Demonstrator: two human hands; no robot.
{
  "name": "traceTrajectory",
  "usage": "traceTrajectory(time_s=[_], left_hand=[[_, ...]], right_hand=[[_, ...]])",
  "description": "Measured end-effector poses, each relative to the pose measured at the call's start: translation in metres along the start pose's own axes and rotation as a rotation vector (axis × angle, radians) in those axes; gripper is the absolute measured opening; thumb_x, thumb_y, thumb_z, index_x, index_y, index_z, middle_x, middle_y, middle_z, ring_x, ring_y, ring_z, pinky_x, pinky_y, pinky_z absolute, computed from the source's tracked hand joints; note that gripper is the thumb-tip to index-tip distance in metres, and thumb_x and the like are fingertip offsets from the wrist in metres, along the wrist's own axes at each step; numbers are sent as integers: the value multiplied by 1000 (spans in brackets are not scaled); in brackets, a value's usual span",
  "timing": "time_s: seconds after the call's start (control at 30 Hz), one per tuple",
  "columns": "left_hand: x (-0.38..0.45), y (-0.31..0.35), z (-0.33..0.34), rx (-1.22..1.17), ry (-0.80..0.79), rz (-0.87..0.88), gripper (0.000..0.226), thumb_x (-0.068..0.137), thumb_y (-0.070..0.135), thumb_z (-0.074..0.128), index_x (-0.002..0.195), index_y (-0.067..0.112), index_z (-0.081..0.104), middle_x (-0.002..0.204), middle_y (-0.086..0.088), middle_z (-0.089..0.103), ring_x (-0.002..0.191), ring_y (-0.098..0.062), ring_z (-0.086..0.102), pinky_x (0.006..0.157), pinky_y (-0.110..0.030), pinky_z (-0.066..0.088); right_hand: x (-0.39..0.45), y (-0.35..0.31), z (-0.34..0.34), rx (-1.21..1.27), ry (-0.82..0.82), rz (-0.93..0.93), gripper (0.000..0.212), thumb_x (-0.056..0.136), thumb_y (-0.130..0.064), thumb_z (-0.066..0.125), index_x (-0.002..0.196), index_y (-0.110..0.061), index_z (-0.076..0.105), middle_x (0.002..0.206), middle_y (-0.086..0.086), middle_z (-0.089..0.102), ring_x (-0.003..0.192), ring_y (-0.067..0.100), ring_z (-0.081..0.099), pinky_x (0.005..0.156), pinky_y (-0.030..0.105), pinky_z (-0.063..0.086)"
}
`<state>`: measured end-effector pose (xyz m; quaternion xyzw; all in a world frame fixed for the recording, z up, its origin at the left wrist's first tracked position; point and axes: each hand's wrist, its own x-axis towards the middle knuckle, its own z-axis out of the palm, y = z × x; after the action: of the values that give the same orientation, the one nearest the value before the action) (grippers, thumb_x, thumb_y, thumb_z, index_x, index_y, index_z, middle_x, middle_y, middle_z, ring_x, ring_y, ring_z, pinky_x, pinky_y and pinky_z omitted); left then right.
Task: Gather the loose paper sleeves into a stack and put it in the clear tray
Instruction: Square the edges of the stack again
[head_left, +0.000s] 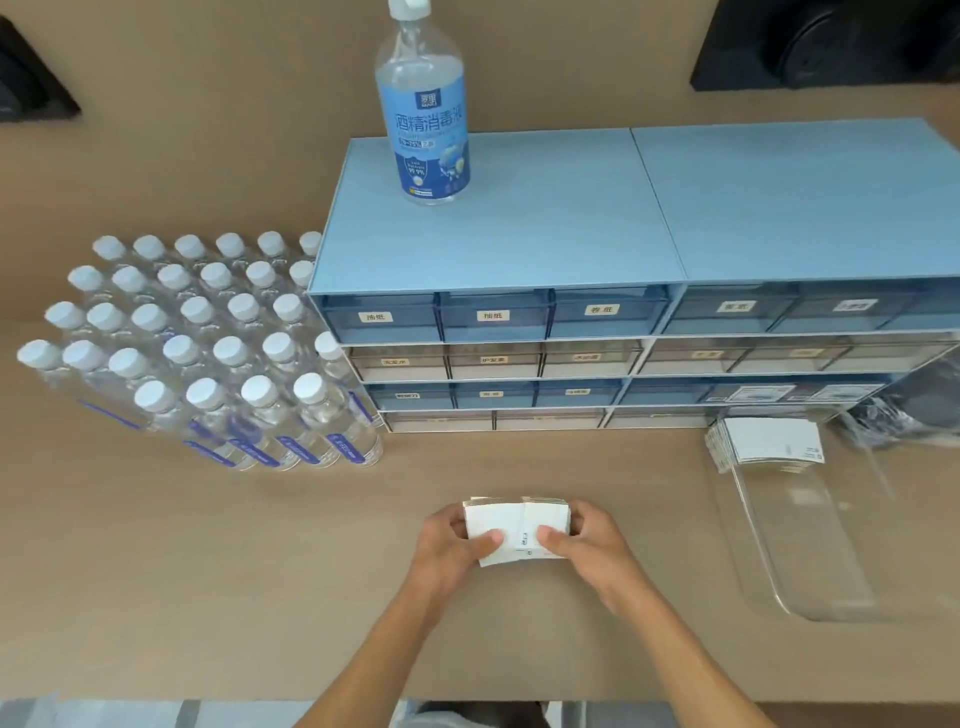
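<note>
Left hand (451, 540), right hand (584, 540) grasp sleeve stack (514, 530) | print unreadable | clear tray (831, 545) right

Both hands held a white sleeve stack (517, 530) over the table (260, 571), left hand (454, 545) and right hand (587, 545) gripping opposite ends, thumbs on top. Clear tray (810, 540) sat well right, another sleeve pile (769, 441) at its far end. Water bottles (208, 353) stood left of the drawer unit (597, 312); spray bottle (423, 104) on top.
</note>
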<state>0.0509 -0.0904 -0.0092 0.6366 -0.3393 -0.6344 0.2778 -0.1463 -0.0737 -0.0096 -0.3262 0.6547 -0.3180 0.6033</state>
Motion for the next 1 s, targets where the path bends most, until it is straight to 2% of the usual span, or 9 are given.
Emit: traceTrajectory(time_s=[0.1, 0.2, 0.33, 0.43, 0.53, 0.63, 0.77, 0.9, 1.0], left_hand=[[6, 3, -2, 81, -5, 124, 36, 74, -7, 79, 100, 13, 64, 96, -7, 77, 90, -21, 72, 71, -20, 56], [8, -2, -3, 189, 24, 200, 42, 72, -10, 79, 105, 10, 62, 98, -14, 73, 91, -25, 67, 83, -34, 56], [9, -17, -4, 287, 71, 279, 45, 72, -4, 81, 103, 22, 62, 93, 8, 71, 80, 7, 62, 73, -8, 48], [10, -27, -2, 294, 97, 308, 44, 73, 3, 81, 108, 24, 63, 96, 14, 71, 87, 2, 63, 78, -11, 49], [12, -30, 1, 290, 77, 332, 52, 75, 4, 80, 116, 28, 58, 104, 19, 69, 97, 9, 63, 88, -11, 50], [12, -33, 7, 281, 56, 362, 60, 77, 2, 78, 124, 29, 53, 115, 17, 65, 107, 4, 61, 95, -16, 49], [9, -39, 20, 284, 79, 380, 68, 78, 6, 79, 138, 15, 50, 133, 3, 57, 122, -8, 53, 107, -20, 41], [8, -45, 27, 264, 74, 390, 72, 79, 17, 80, 142, 23, 43, 134, 13, 49, 124, 8, 46, 102, -1, 33], [7, -48, 28, 197, 60, 432, 60, 83, 28, 71, 135, 38, 43, 136, 20, 48, 129, 6, 44, 104, -6, 35]], right_hand=[[4, 8, 3, -44, 30, -91, 33, 77, 7, 73, 105, -4, 59, 102, 12, 71, 86, 18, 67, 76, 22, 53], [9, 19, 6, -100, 57, -156, 41, 74, 9, 75, 104, -13, 58, 98, 3, 69, 87, 16, 65, 79, 22, 52], [9, 36, 11, -168, 121, -231, 48, 71, 1, 78, 99, -34, 60, 98, -13, 72, 92, 2, 67, 81, 11, 49], [9, 43, 12, -201, 143, -264, 51, 72, -8, 78, 103, -43, 59, 105, -24, 68, 100, -2, 64, 85, 8, 47], [10, 45, 12, -213, 161, -257, 53, 74, -13, 78, 116, -38, 57, 111, -21, 67, 107, -1, 61, 91, 15, 46], [9, 47, 14, -223, 165, -259, 60, 75, -15, 76, 125, -37, 51, 121, -19, 62, 111, -1, 59, 93, 18, 46], [6, 50, 23, -154, 140, -272, 69, 76, -20, 77, 134, -35, 43, 129, -24, 54, 114, -7, 55, 92, 5, 42], [5, 50, 31, -71, 189, -306, 51, 82, -34, 68, 129, -29, 48, 128, -19, 56, 113, -8, 55, 91, 5, 42], [10, 51, 38, -20, 254, -326, 24, 96, -33, 54, 117, -23, 52, 128, -19, 56, 112, -13, 53, 89, 3, 40]])
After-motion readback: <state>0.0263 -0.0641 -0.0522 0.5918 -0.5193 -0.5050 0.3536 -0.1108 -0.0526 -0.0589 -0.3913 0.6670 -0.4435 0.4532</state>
